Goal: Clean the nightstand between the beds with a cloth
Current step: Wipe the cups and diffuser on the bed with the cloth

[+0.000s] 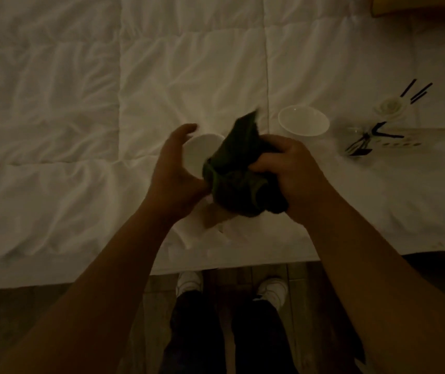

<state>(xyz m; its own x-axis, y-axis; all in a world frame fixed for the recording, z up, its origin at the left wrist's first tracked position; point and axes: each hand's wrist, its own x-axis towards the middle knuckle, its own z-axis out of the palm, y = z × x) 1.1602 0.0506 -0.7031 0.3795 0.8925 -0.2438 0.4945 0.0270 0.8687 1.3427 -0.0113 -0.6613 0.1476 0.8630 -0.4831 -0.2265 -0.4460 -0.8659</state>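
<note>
Apparently mid-wipe: right hand (294,174) clenched the dark cloth (232,171) against a white bowl (199,152) that the left hand (172,168) cupped with curled fingers, over the bed (54,103). Second bowl (303,120) at 2 o'clock. Nightstand unseen; next move likely returning there.

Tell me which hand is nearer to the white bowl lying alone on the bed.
Right. The right hand, holding the dark cloth, is just below-left of that white bowl. The left hand is farther left, around another bowl.
</note>
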